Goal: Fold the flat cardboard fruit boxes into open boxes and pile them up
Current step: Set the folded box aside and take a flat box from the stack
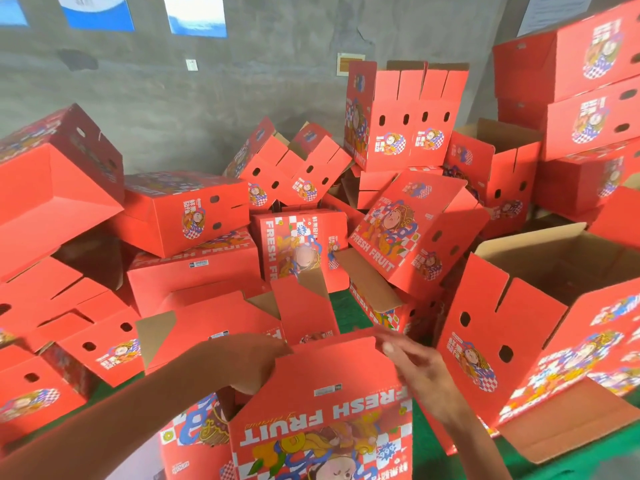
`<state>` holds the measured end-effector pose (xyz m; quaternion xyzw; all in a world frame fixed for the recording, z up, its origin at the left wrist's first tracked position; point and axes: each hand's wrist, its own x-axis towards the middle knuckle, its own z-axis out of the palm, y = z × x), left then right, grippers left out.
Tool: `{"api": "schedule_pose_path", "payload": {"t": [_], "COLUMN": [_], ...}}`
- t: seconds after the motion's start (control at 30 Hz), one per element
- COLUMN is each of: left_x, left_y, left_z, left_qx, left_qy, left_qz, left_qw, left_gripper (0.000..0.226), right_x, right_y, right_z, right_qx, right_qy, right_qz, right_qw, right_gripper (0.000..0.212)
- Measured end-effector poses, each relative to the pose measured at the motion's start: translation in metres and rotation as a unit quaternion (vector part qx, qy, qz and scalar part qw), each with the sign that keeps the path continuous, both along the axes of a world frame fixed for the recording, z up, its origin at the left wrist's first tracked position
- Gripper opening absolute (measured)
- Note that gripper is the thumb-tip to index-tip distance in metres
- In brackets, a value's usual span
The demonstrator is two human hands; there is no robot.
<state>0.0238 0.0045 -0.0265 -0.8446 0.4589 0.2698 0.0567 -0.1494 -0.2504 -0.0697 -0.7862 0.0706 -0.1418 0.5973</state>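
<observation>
A red "FRESH FRUIT" cardboard box (322, 410) stands partly folded right in front of me, its printed face toward me and upside down. My left hand (252, 362) grips the top left edge of its upper flap, fingers curled behind the cardboard. My right hand (412, 362) is blurred at the flap's top right corner, fingers stretched out and touching the edge. Behind it lies a jumbled pile of folded red boxes (301, 244).
Folded boxes are stacked against the grey wall at the right (588, 109) and tumbled at the left (59, 188). A large open box (540, 327) leans close on my right. Green floor (346, 313) shows between boxes. Posters (194, 15) hang on the wall.
</observation>
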Motion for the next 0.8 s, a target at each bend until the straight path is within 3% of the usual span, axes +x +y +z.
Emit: {"api": "schedule_pose_path", "payload": {"t": [0.1, 0.17, 0.27, 0.33, 0.4, 0.5, 0.57, 0.63, 0.67, 0.7, 0.8], "left_x": [-0.008, -0.013, -0.026, -0.029, -0.031, -0.035, -0.034, -0.033, -0.031, -0.031, -0.047], "left_y": [0.011, 0.012, 0.016, 0.025, 0.038, 0.053, 0.066, 0.085, 0.096, 0.105, 0.110], "left_z": [0.005, 0.007, 0.019, 0.026, 0.031, 0.033, 0.027, 0.019, 0.014, 0.007, -0.020], "left_qx": [-0.025, 0.007, -0.011, -0.125, -0.293, -0.447, -0.571, -0.671, -0.684, -0.680, -0.642], "left_qy": [-0.003, -0.118, -0.342, -0.439, -0.461, -0.353, -0.155, 0.062, 0.121, 0.156, 0.144], "left_qz": [-0.007, -0.019, -0.040, -0.021, 0.034, 0.206, 0.289, 0.315, 0.320, 0.311, 0.251], "left_qw": [1.000, 0.993, 0.939, 0.890, 0.837, 0.796, 0.753, 0.668, 0.644, 0.645, 0.709], "left_gripper": [0.056, 0.054, 0.043, 0.046, 0.042, 0.050, 0.062, 0.076, 0.082, 0.085, 0.070], "right_x": [-0.006, -0.010, -0.007, -0.004, -0.002, 0.000, 0.001, 0.001, 0.000, -0.001, 0.000], "right_y": [0.004, 0.008, 0.010, 0.011, 0.011, 0.013, 0.013, 0.013, 0.012, 0.011, 0.010], "right_z": [0.002, -0.001, -0.001, -0.003, -0.008, -0.008, -0.009, -0.012, -0.014, -0.017, -0.026], "right_qx": [-0.057, -0.087, -0.140, -0.132, -0.110, -0.085, -0.079, -0.072, -0.075, -0.077, -0.064], "right_qy": [0.034, 0.026, 0.005, 0.012, 0.004, -0.005, -0.002, -0.010, -0.014, -0.018, -0.033], "right_qz": [0.053, 0.052, 0.016, -0.018, -0.039, -0.044, -0.043, -0.042, -0.041, -0.041, -0.034], "right_qw": [0.996, 0.994, 0.990, 0.991, 0.993, 0.995, 0.996, 0.996, 0.996, 0.996, 0.997], "right_gripper": [0.046, 0.049, 0.040, 0.051, 0.042, 0.034, 0.034, 0.035, 0.037, 0.039, 0.032]}}
